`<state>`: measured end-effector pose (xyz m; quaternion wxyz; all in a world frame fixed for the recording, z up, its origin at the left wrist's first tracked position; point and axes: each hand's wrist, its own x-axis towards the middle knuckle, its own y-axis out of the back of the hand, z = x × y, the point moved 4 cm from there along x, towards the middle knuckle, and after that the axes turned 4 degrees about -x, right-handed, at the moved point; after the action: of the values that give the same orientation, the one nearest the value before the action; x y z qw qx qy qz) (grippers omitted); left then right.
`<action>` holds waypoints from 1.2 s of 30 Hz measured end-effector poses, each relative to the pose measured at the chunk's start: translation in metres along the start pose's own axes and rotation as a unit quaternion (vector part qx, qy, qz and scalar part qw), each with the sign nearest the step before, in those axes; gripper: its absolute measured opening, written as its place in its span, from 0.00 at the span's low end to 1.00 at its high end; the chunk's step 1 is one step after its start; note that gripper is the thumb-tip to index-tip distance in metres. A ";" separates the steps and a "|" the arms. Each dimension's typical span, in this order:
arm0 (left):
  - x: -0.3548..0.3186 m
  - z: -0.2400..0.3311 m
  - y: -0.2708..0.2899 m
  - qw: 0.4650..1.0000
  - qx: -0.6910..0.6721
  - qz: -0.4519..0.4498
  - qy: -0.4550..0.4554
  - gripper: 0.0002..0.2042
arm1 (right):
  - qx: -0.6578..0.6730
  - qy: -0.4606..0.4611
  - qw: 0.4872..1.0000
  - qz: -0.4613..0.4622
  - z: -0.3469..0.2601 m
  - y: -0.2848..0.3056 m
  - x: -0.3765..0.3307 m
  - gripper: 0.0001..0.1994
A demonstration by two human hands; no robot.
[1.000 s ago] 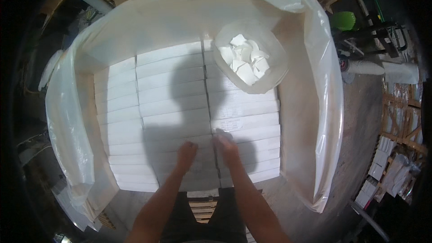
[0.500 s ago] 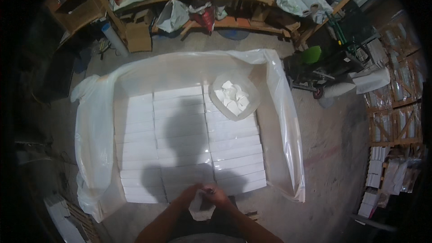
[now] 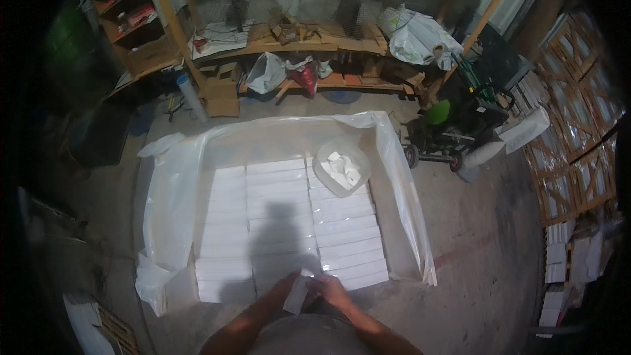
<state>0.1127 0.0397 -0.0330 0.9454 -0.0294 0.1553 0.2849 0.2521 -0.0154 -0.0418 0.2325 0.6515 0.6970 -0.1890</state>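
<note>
Close to my body, at the near edge of a large crate, both hands are together. My left hand is closed on the side of a small flat white packet, which hangs tilted. The closed fingers of my right hand meet its upper end; exactly what they pinch is too blurred to tell. Ahead of my hands, rows of white packs lie side by side on the crate's bottom. On the packs at the far right sits a translucent plastic tub with crumpled white scraps in it.
Whitish plastic sheeting hangs over the crate's walls. Beyond it stands a wooden workbench with bags below. A hand truck is at the right, by wrapped wooden crates. More white packs are stacked at lower left.
My view has tilted up, so the crate sits lower in the picture and more of the bench shows. The white packet has turned in my hands and now slants down to the left.
</note>
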 end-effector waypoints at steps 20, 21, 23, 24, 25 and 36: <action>-0.027 0.045 -0.010 0.931 -0.361 -0.063 0.005 0.19 | -0.160 0.188 0.951 0.185 -0.060 -0.007 -0.051 0.13; -0.028 0.042 -0.012 0.918 -0.393 -0.051 0.024 0.18 | -0.139 0.178 0.955 0.194 -0.059 -0.006 -0.052 0.13; -0.029 0.037 -0.014 0.888 -0.455 -0.028 0.062 0.18 | -0.067 0.150 0.963 0.216 -0.054 -0.004 -0.051 0.14; -0.031 0.037 -0.013 0.887 -0.456 -0.023 0.068 0.15 | -0.018 0.133 0.965 0.226 -0.048 0.000 -0.048 0.15; -0.035 0.047 -0.010 0.886 -0.457 -0.020 0.075 0.12 | 0.031 0.114 0.964 0.237 -0.043 0.004 -0.047 0.15; -0.027 0.015 -0.001 0.989 -0.073 0.066 -0.110 0.11 | 0.127 0.091 0.974 0.163 -0.035 0.013 -0.044 0.12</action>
<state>0.0960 0.0263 -0.0104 0.9312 -0.0568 0.0307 0.3588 0.2643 -0.0305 0.0127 0.1112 0.7949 0.5703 -0.1749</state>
